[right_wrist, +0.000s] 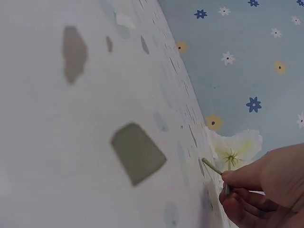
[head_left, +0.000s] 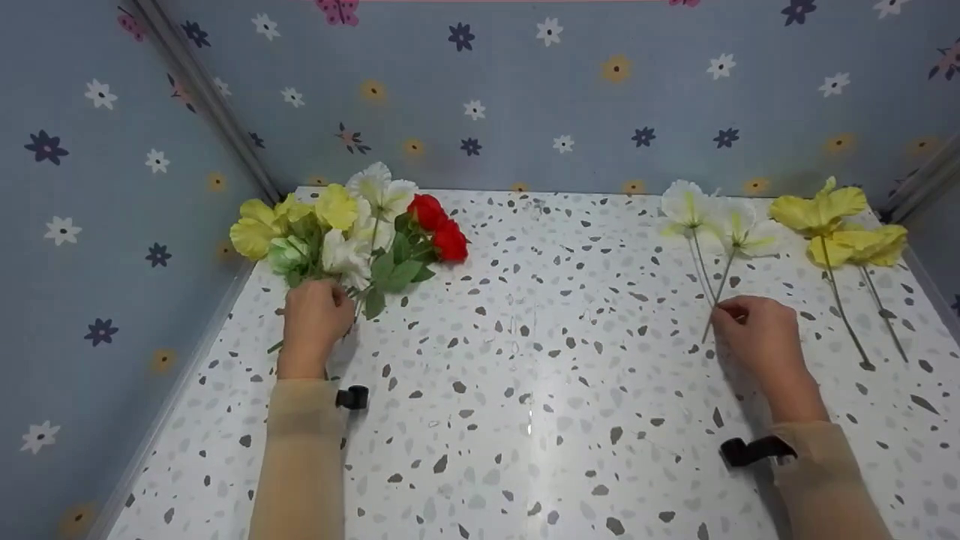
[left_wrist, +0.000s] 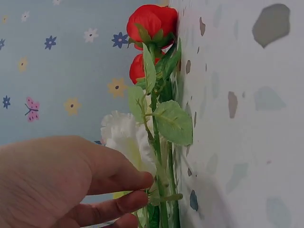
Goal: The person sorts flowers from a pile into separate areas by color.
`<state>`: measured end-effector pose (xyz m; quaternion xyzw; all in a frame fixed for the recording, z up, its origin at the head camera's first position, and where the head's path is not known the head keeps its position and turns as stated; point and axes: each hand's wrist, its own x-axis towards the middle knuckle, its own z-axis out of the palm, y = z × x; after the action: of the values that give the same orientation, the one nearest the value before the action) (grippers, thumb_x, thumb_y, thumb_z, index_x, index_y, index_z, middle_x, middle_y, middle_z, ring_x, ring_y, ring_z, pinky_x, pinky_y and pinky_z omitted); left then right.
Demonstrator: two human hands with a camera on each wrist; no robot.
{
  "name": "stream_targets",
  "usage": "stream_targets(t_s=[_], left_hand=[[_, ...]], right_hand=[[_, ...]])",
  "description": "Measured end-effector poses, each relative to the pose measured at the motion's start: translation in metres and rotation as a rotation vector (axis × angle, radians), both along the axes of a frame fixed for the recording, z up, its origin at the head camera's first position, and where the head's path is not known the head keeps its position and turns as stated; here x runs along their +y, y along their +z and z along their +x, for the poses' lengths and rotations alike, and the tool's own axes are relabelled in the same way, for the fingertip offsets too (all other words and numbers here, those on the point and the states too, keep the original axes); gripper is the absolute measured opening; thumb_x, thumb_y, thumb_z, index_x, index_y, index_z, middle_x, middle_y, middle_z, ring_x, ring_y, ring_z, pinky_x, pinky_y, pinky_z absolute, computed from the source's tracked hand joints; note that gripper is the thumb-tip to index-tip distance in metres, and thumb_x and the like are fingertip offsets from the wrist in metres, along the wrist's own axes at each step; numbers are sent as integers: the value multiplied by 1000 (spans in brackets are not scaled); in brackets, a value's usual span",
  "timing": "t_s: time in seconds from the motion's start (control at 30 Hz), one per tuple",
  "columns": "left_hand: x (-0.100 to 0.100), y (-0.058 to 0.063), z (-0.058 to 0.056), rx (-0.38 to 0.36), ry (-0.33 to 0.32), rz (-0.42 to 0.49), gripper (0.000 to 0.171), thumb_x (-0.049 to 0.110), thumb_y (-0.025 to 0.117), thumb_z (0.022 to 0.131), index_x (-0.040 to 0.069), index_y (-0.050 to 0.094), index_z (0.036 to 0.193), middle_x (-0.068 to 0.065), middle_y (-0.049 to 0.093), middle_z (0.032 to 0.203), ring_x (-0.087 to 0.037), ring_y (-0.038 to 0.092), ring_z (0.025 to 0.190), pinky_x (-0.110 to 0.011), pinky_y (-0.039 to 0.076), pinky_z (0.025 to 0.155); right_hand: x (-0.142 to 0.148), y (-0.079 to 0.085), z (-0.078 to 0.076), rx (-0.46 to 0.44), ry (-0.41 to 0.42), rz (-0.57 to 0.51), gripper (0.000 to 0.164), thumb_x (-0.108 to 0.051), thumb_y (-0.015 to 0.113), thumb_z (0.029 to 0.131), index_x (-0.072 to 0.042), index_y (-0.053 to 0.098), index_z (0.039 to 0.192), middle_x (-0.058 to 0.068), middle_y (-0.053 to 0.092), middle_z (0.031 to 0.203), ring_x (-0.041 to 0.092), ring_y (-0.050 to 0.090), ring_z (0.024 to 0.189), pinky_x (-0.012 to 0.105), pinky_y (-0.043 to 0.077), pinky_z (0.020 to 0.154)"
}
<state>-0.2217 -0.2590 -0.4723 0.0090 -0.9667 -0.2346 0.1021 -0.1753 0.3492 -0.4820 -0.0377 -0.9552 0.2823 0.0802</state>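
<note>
A: So why do we think the right hand [head_left: 761,334] pinches that white pair [head_left: 686,206] so low? We're guessing it spares the petals. Thumb and fingers meet about where the stems cross, blooms toward the patterned wall [head_left: 450,90].

B: Works for us. The left hand [head_left: 319,315] is at the stems of the mixed bunch [head_left: 346,259], fingers curled in, but honestly we can't tell if it's gripping one or just touching.

A: And the yellow pair [head_left: 819,211] lies on the speckled table [head_left: 540,375], right of the right hand, untouched. Stem ends face the person, so we'd call that handy for grabbing.

B: Wrist cams help us too. The left one shows a gap between thumb and fingertip beside the red flowers' [left_wrist: 152,23] stems, which the head cam misses. The right one shows a stem tucked between thumb and fingers, but no yellow pair.
</note>
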Motion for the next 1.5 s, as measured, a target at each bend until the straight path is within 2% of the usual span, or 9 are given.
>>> stream_targets(t_s=[0.17, 0.3, 0.43, 0.53, 0.63, 0.93, 1.2, 1.37, 1.5], left_hand=[[9, 0, 0, -94, -22, 23, 32, 14, 65, 90, 10, 52, 62, -3, 45, 56, -22, 43, 54, -40, 40, 57], [14, 0, -1, -141, -37, 5, 44, 9, 61, 92, 14, 37, 57, 3, 24, 50, -16, 24, 49, -35, 30, 52], [17, 3, -2, -161, -25, 38, 31, 9, 61, 95, 9, 52, 65, -3, 44, 56, -21, 40, 54, -37, 38, 56], [19, 6, -3, -196, -11, 106, 17, 13, 63, 97, 3, 66, 84, -12, 63, 75, -28, 57, 67, -41, 47, 64], [24, 8, -4, -208, 4, 178, 15, 16, 64, 98, 2, 69, 97, -15, 68, 90, -29, 63, 75, -43, 51, 70], [38, 17, -6, -110, 30, 339, 17, 21, 65, 98, 5, 69, 104, -13, 68, 96, -28, 62, 85, -41, 50, 74], [55, 34, 0, -9, 13, 432, 16, 21, 67, 98, 6, 69, 104, -9, 68, 97, -24, 63, 88, -36, 49, 76], [70, 40, 3, 90, -24, 549, 13, 17, 71, 96, 6, 70, 102, -9, 68, 94, -19, 61, 84, -31, 50, 71], [86, 41, 5, 174, -67, 656, 10, 13, 72, 95, 6, 71, 101, -7, 69, 91, -17, 62, 81, -27, 51, 67]], right_hand=[[-6, -1, -1, -22, -4, -5, 29, -25, 65, 99, 0, 74, 110, 18, 72, 96, 30, 64, 84, 41, 49, 70], [-9, -1, -1, -31, 0, 4, 29, -24, 67, 98, 1, 74, 110, 19, 72, 96, 30, 64, 84, 41, 50, 70], [-9, 0, -1, -47, -11, 9, 28, -20, 65, 96, 2, 73, 111, 19, 72, 97, 31, 65, 86, 44, 51, 73], [-4, 1, -1, -61, -30, 19, 29, -18, 63, 95, 3, 72, 113, 20, 72, 98, 33, 65, 87, 45, 51, 74], [2, 2, 0, -54, -39, 35, 30, -15, 61, 95, 5, 71, 114, 21, 71, 98, 34, 66, 87, 46, 52, 72], [12, 1, 0, -3, -72, 42, 28, -15, 62, 96, 5, 71, 114, 22, 71, 98, 34, 66, 83, 40, 51, 66], [11, 5, 1, 7, -59, 42, 31, -16, 63, 95, 7, 69, 115, 24, 72, 97, 35, 68, 80, 35, 52, 60], [5, 15, 3, -11, -68, 7, 37, -26, 63, 98, 2, 69, 120, 20, 71, 101, 34, 67, 89, 44, 52, 72], [-5, 24, 5, 12, -79, -64, 43, -41, 61, 99, -5, 71, 120, 14, 71, 102, 25, 64, 90, 31, 50, 70]])
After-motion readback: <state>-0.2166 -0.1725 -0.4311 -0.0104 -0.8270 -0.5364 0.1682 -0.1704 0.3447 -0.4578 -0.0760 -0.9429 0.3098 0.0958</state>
